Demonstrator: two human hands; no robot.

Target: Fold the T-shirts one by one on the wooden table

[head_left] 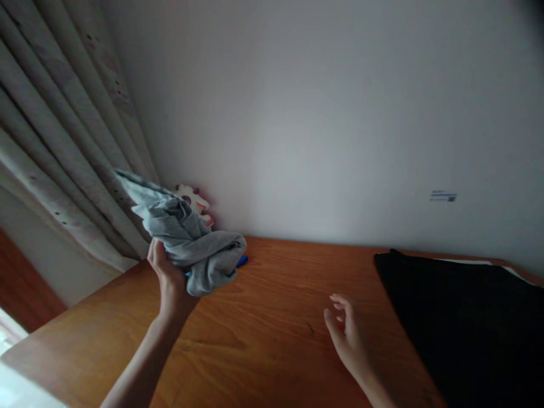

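A bunched grey cloth (199,243), perhaps a garment, is held up above the left part of the wooden table. My left hand (168,277) grips it from below, its fingers partly hidden by the folds. One pointed end of the cloth sticks out to the upper left. Over the table's right half, my right hand (344,328) holds nothing, with its thumb and curled fingers apart. Behind the cloth shows a bit of something blue (242,261), mostly covered.
The wooden table (280,294) meets a pale wall (314,124). Black fabric (476,317) lies over its right side. A white and red cow-like figure (195,199) stands at the back left, partly behind the cloth. A patterned curtain (63,113) hangs at left.
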